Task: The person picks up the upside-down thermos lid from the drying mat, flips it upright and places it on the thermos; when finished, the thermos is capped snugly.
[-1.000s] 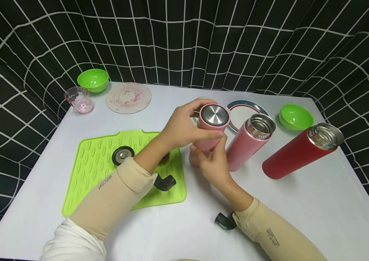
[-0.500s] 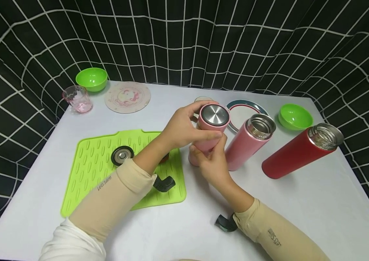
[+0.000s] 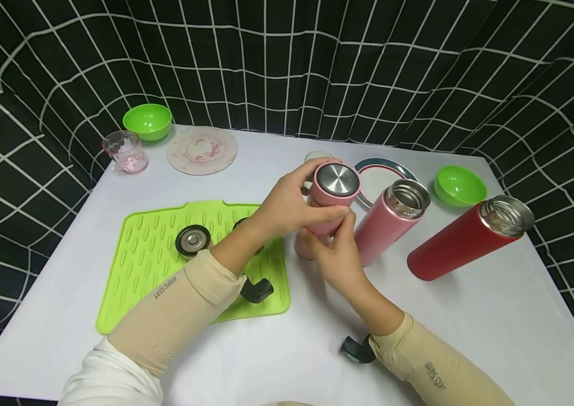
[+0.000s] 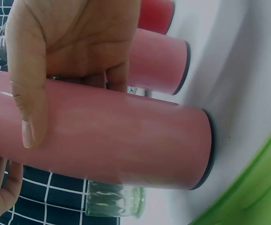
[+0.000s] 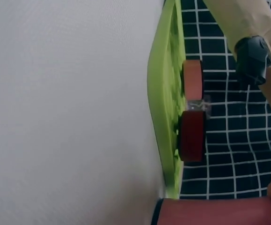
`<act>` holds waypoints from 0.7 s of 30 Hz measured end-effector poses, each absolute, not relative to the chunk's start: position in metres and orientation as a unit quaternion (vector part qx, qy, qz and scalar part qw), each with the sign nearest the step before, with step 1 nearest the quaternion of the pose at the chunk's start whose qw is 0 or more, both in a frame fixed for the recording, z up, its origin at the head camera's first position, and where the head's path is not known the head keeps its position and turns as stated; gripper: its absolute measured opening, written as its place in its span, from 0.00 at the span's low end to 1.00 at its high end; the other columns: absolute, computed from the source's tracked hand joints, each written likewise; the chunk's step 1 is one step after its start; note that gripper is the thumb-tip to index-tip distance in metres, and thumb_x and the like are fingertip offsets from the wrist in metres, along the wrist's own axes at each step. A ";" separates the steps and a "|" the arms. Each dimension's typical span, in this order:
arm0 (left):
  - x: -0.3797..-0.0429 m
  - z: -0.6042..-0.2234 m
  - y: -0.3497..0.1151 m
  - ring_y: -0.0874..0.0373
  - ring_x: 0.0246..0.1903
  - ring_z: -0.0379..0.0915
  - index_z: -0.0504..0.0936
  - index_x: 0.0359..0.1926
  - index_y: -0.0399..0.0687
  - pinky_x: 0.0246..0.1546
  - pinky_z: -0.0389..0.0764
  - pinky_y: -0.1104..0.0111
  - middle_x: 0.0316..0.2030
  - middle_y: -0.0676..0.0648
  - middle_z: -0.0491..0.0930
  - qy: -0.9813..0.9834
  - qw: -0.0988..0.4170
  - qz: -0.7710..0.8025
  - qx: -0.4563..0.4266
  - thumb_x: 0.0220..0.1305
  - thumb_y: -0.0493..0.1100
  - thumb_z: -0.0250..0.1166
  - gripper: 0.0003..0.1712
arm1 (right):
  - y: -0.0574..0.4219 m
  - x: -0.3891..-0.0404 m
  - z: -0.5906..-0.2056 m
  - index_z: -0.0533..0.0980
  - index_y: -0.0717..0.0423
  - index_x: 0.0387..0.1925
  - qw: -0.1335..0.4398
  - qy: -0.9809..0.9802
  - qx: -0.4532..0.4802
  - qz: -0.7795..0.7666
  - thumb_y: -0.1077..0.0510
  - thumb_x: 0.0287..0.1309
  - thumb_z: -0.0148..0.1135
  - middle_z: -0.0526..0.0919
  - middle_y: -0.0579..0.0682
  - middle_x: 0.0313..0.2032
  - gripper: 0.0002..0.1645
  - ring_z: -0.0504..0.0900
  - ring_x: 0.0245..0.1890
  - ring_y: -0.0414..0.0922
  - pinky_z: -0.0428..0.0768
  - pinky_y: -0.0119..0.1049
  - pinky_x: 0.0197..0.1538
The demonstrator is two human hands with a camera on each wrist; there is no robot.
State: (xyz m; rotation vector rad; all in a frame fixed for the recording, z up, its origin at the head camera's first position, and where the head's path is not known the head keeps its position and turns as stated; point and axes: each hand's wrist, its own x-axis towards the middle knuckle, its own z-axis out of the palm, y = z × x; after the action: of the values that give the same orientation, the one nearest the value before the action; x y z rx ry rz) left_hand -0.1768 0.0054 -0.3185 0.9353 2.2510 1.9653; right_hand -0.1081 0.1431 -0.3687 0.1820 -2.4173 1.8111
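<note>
A pink thermos [image 3: 319, 228] with a steel-topped lid [image 3: 338, 179] stands upright at the table's middle. My left hand [image 3: 292, 203] grips it near the top, thumb across the front under the lid. Lower down, my right hand [image 3: 338, 254] holds the body; in the left wrist view its thumb lies along the pink side [image 4: 126, 136]. Just right stand an uncapped pink thermos [image 3: 385, 223] and an uncapped red thermos [image 3: 462, 239]. On the green mat [image 3: 140, 282] lies an upturned lid [image 3: 193, 241]; a second lid, dark red in the right wrist view [image 5: 191, 136], is mostly hidden behind my left wrist.
Farther back are a green bowl [image 3: 147, 121], a pink-tinted glass [image 3: 126, 151] and a round patterned mat [image 3: 202, 150] on the left. Behind the thermoses sit a blue-rimmed plate [image 3: 380, 175], another green bowl [image 3: 460, 186] and a clear glass [image 4: 114, 199].
Both hands stay round the pink thermos with little movement. My left wrist has shifted slightly, and the second lid's black rim now shows above it. The head view has tilted a little.
</note>
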 end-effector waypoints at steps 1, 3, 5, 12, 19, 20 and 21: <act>-0.177 -0.318 0.005 0.58 0.44 0.74 0.72 0.64 0.54 0.44 0.78 0.62 0.50 0.58 0.78 0.718 0.006 0.629 0.299 0.47 0.46 0.80 0.42 | 0.144 -0.108 -0.368 0.49 0.57 0.66 0.056 -0.800 0.059 0.595 0.62 0.60 0.66 0.67 0.57 0.61 0.42 0.69 0.59 0.50 0.67 0.46 0.60; -0.176 -0.317 0.005 0.58 0.45 0.74 0.71 0.65 0.56 0.45 0.78 0.61 0.51 0.59 0.78 0.720 0.011 0.627 0.296 0.48 0.47 0.79 0.43 | 0.145 -0.107 -0.366 0.48 0.56 0.67 0.046 -0.806 0.046 0.588 0.60 0.60 0.66 0.65 0.57 0.62 0.44 0.67 0.61 0.51 0.66 0.48 0.62; -0.173 -0.316 0.004 0.58 0.48 0.73 0.67 0.68 0.57 0.47 0.77 0.60 0.53 0.59 0.76 0.732 0.023 0.616 0.289 0.47 0.50 0.79 0.47 | 0.146 -0.103 -0.365 0.46 0.54 0.69 0.042 -0.812 0.039 0.580 0.58 0.59 0.67 0.61 0.56 0.65 0.48 0.63 0.64 0.50 0.63 0.49 0.65; -0.155 -0.316 -0.034 0.60 0.62 0.61 0.49 0.76 0.61 0.58 0.71 0.58 0.68 0.55 0.57 0.808 0.040 0.532 0.248 0.43 0.63 0.78 0.65 | 0.147 -0.071 -0.364 0.36 0.52 0.73 0.016 -0.818 0.056 0.572 0.54 0.60 0.68 0.44 0.50 0.72 0.57 0.44 0.72 0.45 0.48 0.54 0.71; -0.127 -0.314 -0.107 0.58 0.63 0.59 0.52 0.74 0.60 0.60 0.68 0.58 0.68 0.55 0.56 0.876 0.018 0.440 0.198 0.49 0.69 0.71 0.58 | 0.158 -0.026 -0.356 0.43 0.56 0.72 0.011 -0.844 0.101 0.526 0.57 0.57 0.70 0.47 0.51 0.70 0.54 0.47 0.70 0.48 0.54 0.41 0.66; -0.125 -0.316 -0.117 0.57 0.61 0.60 0.54 0.74 0.60 0.59 0.68 0.57 0.67 0.55 0.58 0.886 0.016 0.420 0.193 0.49 0.70 0.70 0.57 | 0.161 -0.021 -0.357 0.45 0.58 0.70 0.024 -0.852 0.118 0.510 0.59 0.55 0.71 0.50 0.52 0.68 0.53 0.49 0.69 0.48 0.55 0.38 0.64; -0.122 -0.317 -0.126 0.56 0.60 0.61 0.56 0.73 0.60 0.58 0.69 0.56 0.65 0.55 0.60 0.898 0.015 0.398 0.189 0.49 0.71 0.70 0.56 | 0.163 -0.017 -0.357 0.48 0.59 0.69 0.036 -0.860 0.135 0.491 0.60 0.54 0.72 0.53 0.53 0.67 0.52 0.52 0.68 0.47 0.56 0.36 0.63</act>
State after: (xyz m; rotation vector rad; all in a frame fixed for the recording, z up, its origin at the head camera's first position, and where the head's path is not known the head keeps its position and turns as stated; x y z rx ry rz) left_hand -0.1225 -0.1262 -0.3172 0.5871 2.7935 1.2381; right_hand -0.0173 0.1628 -0.3570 0.4138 -2.6414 1.5062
